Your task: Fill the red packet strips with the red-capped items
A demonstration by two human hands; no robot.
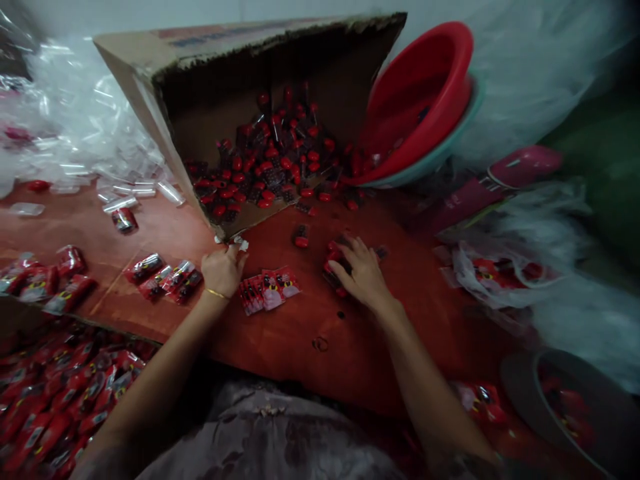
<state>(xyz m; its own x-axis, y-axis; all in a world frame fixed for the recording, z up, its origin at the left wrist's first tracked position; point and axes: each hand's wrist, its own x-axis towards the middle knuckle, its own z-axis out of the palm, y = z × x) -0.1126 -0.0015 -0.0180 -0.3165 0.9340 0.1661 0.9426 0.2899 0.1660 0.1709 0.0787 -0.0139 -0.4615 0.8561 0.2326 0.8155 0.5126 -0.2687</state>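
Right hand (pixel 363 273) spread flat on loose red pieces (pixel 334 257); left hand (pixel 223 269) curled, contents unclear, printed packets (pixel 269 289) lying between the hands.

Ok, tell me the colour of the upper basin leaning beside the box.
Red; the basin shows best in the head view.

Bench (pixel 300 347): reddish-brown wood, worn, with a dark knot near the front edge.
Wall (pixel 125 13): pale and plain, behind the bench.
Floor (pixel 610 153): dark green, at the right.
Light: dim and cool, corners dark.
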